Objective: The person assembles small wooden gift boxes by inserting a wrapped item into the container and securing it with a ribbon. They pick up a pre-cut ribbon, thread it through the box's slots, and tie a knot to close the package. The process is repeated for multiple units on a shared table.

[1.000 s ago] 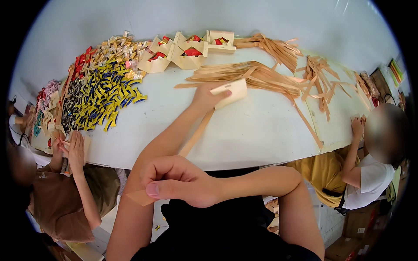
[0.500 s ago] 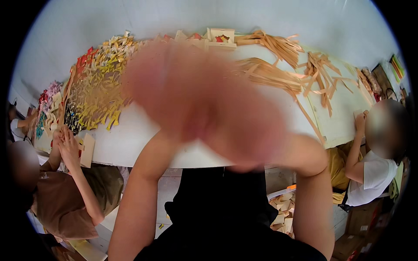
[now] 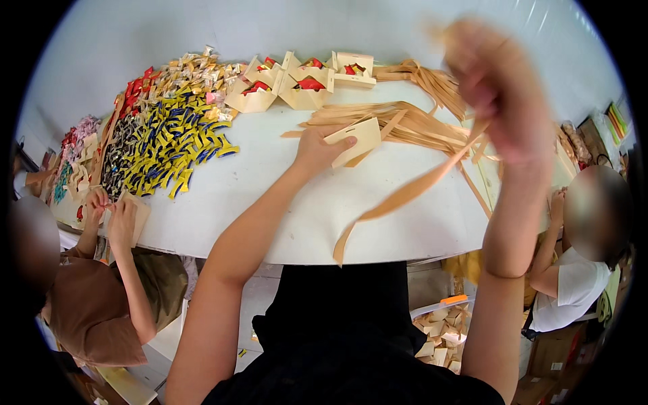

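The left hand (image 3: 318, 150) grips a small cream cardboard box (image 3: 365, 136) over the middle of the white table (image 3: 290, 216), its thumb pressed on the near face and the box tilted. A ribbon strip shows past the box's right edge and again just below it. The right hand (image 3: 496, 94), blurred, is raised to the right, its fingers closed on a tan ribbon (image 3: 412, 189) that trails down and left in a long curve, the free end near the table's front edge; the exact placing of the fingers cannot be told. Behind the held box lies a bundle of tan ribbons (image 3: 385, 116), with a 2nd bundle (image 3: 424, 79) farther back. Left of that 2nd bundle, 5 open cream boxes (image 3: 307, 98) stand close together, with red-wrapped pieces inside. Farther left spreads a heap of yellow-and-blue twist-wrapped candies (image 3: 179, 138), bordered by dark-wrapped candies (image 3: 126, 145), gold-and-cream wrapped candies (image 3: 192, 71) and red packets (image 3: 137, 88). At the left end, a co-worker in a brown top (image 3: 94, 307) has both hands at another cream box (image 3: 140, 219); at the right sits a co-worker in a white top (image 3: 570, 287). Below the table, right of the wearer's black clothing (image 3: 337, 324), a bin holds many cream cardboard pieces (image 3: 445, 331).
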Tool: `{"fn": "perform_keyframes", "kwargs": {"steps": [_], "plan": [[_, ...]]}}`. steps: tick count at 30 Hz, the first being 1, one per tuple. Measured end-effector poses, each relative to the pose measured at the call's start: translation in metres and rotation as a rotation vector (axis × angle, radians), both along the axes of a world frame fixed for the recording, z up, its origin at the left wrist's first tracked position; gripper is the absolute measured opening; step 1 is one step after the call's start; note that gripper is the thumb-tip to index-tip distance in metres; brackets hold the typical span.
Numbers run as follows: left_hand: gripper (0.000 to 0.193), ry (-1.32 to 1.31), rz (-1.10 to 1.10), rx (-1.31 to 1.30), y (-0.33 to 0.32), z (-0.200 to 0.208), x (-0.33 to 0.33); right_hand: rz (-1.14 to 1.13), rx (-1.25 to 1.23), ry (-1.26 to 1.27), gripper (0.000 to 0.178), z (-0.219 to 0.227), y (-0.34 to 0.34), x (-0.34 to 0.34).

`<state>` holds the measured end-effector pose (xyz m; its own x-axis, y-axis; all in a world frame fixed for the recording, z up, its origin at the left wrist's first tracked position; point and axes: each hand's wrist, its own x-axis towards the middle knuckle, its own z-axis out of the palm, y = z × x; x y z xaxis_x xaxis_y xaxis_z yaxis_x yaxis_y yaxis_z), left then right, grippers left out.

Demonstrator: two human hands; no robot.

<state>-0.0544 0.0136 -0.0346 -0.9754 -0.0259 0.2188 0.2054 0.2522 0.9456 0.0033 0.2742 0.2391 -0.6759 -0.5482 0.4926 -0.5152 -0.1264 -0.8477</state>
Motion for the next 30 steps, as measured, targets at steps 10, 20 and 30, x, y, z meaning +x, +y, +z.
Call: {"fn": "perform_keyframes", "kwargs": {"steps": [10, 20, 30], "plan": [[0.042, -0.077, 0.035, -0.034, 0.023, 0.002, 0.013, -0.181, 0.253, -0.48, 0.023, -0.245, -0.02, -0.075], [0.048, 0.004, 0.074, -0.076, 0.039, -0.008, 0.018, -0.186, 0.132, -0.514, 0.021, -0.273, -0.02, -0.083], [0.03, 0.138, -0.007, -0.014, 0.04, -0.015, 0.02, -0.217, 0.123, -0.429, 0.026, -0.278, -0.021, -0.086]]}}
